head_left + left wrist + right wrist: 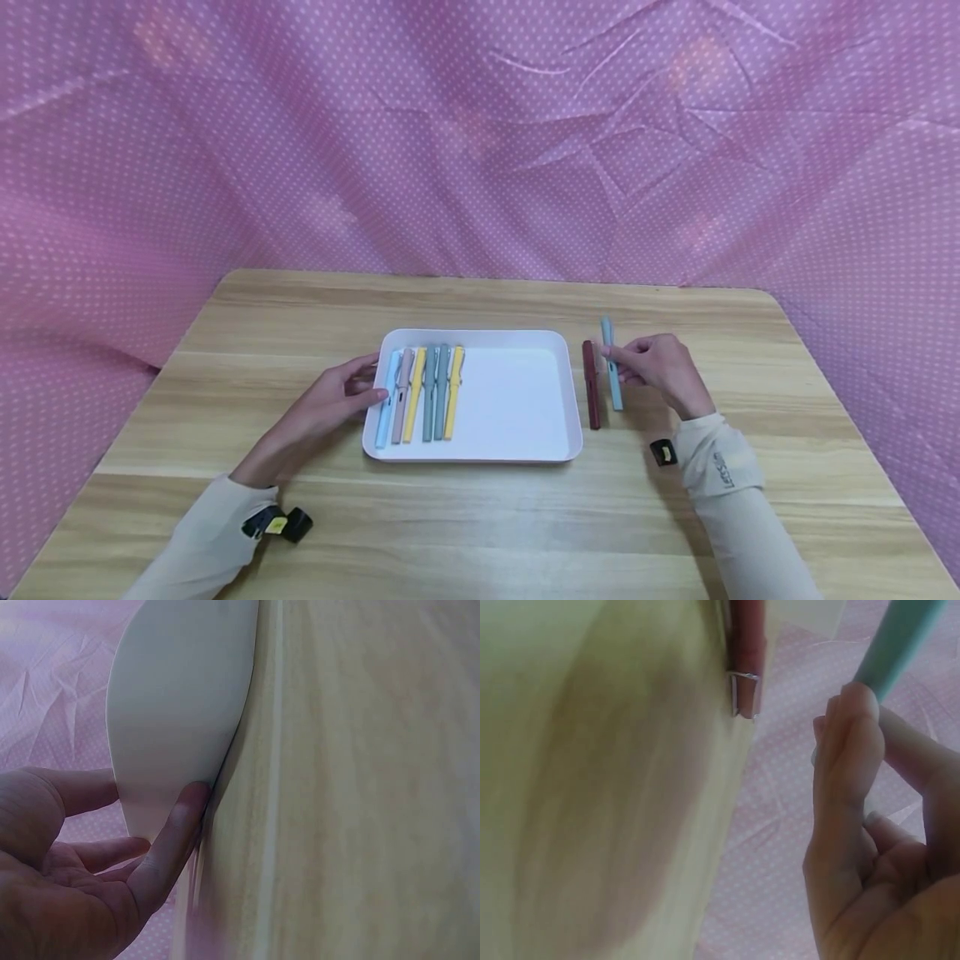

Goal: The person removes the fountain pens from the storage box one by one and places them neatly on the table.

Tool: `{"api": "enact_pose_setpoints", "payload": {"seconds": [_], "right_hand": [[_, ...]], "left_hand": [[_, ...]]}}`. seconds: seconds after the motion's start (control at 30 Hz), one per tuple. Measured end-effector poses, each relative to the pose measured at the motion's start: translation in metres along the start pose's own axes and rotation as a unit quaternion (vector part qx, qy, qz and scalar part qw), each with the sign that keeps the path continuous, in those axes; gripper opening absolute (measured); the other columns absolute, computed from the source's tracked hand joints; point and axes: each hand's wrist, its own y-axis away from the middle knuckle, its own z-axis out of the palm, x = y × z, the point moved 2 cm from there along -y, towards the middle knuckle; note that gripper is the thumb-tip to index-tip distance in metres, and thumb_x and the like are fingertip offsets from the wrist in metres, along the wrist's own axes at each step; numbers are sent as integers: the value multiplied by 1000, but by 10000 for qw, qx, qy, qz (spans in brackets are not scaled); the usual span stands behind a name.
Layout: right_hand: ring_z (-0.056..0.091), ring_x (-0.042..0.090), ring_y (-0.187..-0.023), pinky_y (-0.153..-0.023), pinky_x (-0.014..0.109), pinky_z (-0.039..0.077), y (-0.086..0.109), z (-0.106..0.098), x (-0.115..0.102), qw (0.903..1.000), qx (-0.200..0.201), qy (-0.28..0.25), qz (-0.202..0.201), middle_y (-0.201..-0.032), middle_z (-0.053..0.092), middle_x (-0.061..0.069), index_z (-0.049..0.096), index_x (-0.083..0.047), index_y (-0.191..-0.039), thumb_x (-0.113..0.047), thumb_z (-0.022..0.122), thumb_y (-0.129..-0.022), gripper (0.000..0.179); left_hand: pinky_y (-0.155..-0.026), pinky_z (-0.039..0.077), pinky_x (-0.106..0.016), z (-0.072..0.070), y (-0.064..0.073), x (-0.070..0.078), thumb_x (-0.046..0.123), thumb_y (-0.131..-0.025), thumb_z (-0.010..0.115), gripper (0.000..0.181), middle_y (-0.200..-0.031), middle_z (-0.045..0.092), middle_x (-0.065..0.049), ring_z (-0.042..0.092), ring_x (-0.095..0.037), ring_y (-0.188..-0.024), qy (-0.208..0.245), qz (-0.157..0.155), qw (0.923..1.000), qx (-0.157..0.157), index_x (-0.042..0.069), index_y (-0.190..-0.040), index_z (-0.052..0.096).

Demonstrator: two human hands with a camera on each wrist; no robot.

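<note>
My left hand (333, 398) grips the left wall of a white tray (517, 408), its thumb over the rim; the left wrist view shows fingers against the tray's outer wall (176, 712). Side by side in the tray's left half lie a light blue pen (385, 417), a greyish-pink pen (401, 412), a yellow pen (413, 410), two grey-green pens (440, 404) and another yellow pen (453, 400). To the right of the tray, my right hand (666, 371) pinches a blue-green pen (614, 390) between thumb and fingers. Beside it is a dark red pen (592, 400) with a metal clip.
The wooden table (480, 525) extends around the tray on all sides. A pink polka-dot cloth (480, 167) hangs behind the table and along both its sides. Small dark devices are strapped at both wrists, such as the left wrist device (277, 523).
</note>
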Motion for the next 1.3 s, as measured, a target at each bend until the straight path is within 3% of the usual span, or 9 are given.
{"api": "enact_pose_setpoints", "payload": {"seconds": [0.5,1.3], "right_hand": [[69,15,-70,-68,27,62,-8,8,13,9984,-367,405,164,-77,73,4,74,0,-94,-39,74,-97,40],[61,10,-64,-60,21,56,-11,16,16,9939,-972,496,163,-72,66,2,67,-3,-84,-33,74,-98,34]], "left_hand": [[-101,58,-37,1,1,-2,22,-104,66,74,-148,53,-18,55,-34,-132,85,-79,9999,46,10,-165,26],[-102,57,-38,1,1,-1,22,-104,65,73,-149,52,-17,55,-34,-132,86,-80,9999,43,12,-165,26]]}}
